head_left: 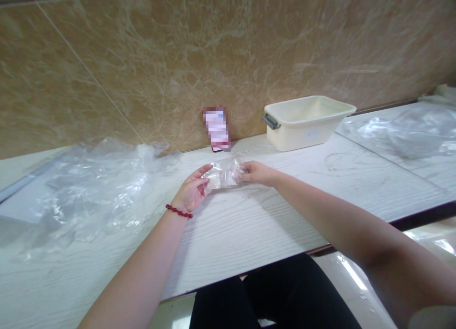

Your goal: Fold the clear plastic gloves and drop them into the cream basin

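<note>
A small clear plastic bag [225,173] is stretched between my two hands above the white wood-grain table [242,234]. My left hand [194,188], with a red bead bracelet at the wrist, pinches its left end between thumb and fingers. At its right end, the fingers of my right hand [254,172] are closed on the plastic. Whether anything lies inside the bag is too unclear to tell. Just behind the bag, a phone [217,129] with a red edge leans against the wall.
A heap of clear plastic bags [103,186] covers the table's left side. A cream bin [302,134] with a grey clasp stands by the marble wall [171,62]. More clear plastic [413,129] lies at the far right. My legs are below the front edge.
</note>
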`<state>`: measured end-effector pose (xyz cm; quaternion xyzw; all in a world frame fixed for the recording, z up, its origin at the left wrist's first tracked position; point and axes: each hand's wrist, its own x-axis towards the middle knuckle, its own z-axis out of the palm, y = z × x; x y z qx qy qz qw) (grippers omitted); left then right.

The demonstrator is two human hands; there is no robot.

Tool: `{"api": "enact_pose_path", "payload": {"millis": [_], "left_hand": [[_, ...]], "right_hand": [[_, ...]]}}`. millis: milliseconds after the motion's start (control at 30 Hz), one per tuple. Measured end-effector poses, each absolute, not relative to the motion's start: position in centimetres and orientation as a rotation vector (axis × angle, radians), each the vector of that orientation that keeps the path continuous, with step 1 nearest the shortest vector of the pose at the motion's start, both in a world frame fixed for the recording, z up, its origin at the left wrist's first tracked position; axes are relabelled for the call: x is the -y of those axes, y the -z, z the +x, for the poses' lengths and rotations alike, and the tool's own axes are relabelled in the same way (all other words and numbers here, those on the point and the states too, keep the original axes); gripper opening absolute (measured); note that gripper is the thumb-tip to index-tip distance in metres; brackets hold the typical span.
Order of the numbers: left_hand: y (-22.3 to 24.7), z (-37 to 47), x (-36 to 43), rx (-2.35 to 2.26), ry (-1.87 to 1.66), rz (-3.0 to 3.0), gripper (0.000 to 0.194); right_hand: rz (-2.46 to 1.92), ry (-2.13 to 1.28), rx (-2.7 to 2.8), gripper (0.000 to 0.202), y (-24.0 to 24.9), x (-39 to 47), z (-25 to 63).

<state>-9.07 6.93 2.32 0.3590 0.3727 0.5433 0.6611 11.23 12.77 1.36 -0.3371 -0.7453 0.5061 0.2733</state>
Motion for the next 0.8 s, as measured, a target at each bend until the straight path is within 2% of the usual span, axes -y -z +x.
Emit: {"api": "enact_pose_path", "payload": {"millis": [300,600,800], "left_hand": [[-1.95,-9.14,-7.18,-0.886,-1.195,0.924,0.039],[-1.44,-9.42,-7.43,-0.956,-1.097,1.014,0.052],[-1.95,-9.57,-7.17,-0.898,-1.064,0.979,0.051]], "right_hand": [[-0.779,-1.528,1.795,0.027,-0.85,-13.25,10.83],[-0.960,-1.323,1.816,0.022,-0.56,-13.55,11.11],[-0.938,-1.427,1.720,0.023,-1.30,-13.01,11.08]]}}
